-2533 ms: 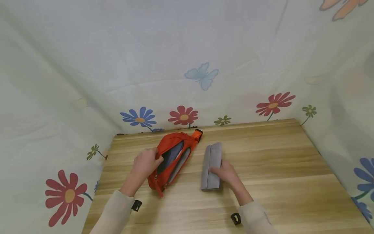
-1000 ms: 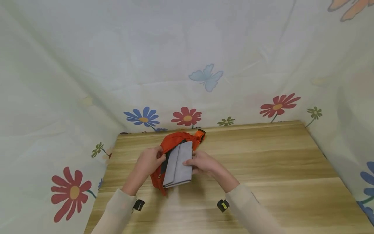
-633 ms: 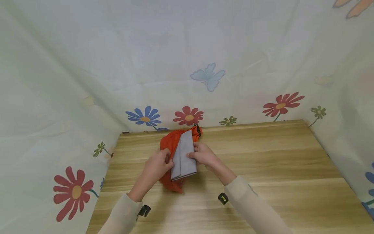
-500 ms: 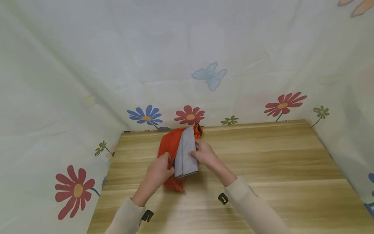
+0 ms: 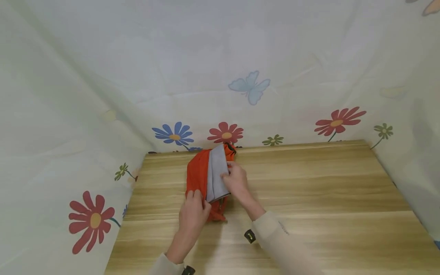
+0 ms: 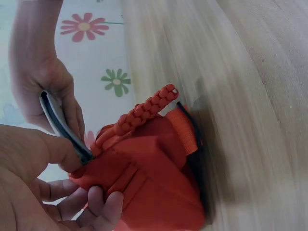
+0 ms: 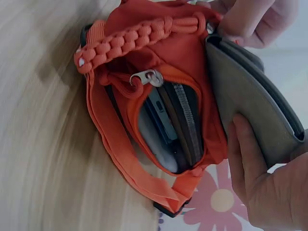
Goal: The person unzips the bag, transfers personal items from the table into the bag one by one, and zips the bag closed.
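Note:
In the head view my left hand [image 5: 192, 215] pinches the near edge of a red-orange waist bag [image 5: 197, 170] at the back left of the table. My right hand [image 5: 237, 182] grips a grey folded wallet [image 5: 217, 172] by its right side, thumb on top. The wallet overlaps the bag's opening, its lower corner close by my left fingertips. In the right wrist view a front pocket [image 7: 168, 130] of the bag gapes open, with dark and grey items inside. A braided zipper pull [image 6: 147, 110] stands up from the bag in the left wrist view.
The bag rests on a wood-grain table [image 5: 309, 183], near its back edge. Behind it hangs a pale cloth wall [image 5: 192, 68] printed with flowers and a butterfly. An orange strap with a black buckle [image 7: 169, 209] loops beside the bag.
My right hand has brought the wallet leftward from the bare table onto the bag's opening. My left hand has shifted toward the bag's near end, and the bag has turned and tipped up.

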Tool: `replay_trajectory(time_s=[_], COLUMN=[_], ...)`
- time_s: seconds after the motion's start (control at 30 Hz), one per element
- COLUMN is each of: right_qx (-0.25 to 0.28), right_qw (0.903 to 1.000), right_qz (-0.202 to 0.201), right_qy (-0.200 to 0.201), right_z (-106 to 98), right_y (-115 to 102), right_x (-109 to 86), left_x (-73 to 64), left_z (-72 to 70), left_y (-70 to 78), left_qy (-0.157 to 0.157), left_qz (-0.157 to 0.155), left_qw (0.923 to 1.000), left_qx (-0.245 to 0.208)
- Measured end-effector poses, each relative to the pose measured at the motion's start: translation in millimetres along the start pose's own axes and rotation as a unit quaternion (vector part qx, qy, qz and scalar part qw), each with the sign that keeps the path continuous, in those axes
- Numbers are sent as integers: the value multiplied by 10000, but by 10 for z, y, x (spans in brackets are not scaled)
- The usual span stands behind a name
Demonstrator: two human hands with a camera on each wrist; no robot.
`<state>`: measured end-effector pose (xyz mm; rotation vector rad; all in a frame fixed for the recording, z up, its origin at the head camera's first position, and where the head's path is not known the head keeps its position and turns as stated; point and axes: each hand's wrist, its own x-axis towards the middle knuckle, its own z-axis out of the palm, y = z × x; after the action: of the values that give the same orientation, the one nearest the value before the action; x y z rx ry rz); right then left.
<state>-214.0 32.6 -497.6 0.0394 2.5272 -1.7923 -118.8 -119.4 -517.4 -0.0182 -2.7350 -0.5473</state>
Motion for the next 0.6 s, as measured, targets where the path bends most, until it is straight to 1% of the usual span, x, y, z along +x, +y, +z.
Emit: replay_trajectory(time_s=[0.1,0.2,0.23,0.27,0.37,0.43,0.47,0.5,0.6], right_qx=[-36,158,295,376,649,750,733,750,1065], right_qw=[9995,9979,9971,9960,9920,9900,9896,9897,9861], right_qz=[77,200,133,170,308,327,434,445,542], right_qy=[303,589,691,789,1038,1148,1157,1134,1155], right_z=[32,38,63,70,97,118,107,116,171], right_y=[20,65,151,176,236,253,198,205,210], right_x=[-4,0,29,28,21,5,-31,-41,-101], left_x=[-2,-15,-24,-32,-51,-52,-49,-48,-55], left_z=[32,42,43,45,61,81,89,89,80], left_y=[23,43,52,63,114,147,158,163,138], left_qy=[96,95,97,92,148,203,191,137,-50], left_qz=[-103,-149,-126,-88,159,282,286,225,-151], left_qw=[9999,9998,9998,9999,9998,9994,9994,9996,9989], left_qx=[-12,-115,-115,-109,0,48,16,-69,-435])
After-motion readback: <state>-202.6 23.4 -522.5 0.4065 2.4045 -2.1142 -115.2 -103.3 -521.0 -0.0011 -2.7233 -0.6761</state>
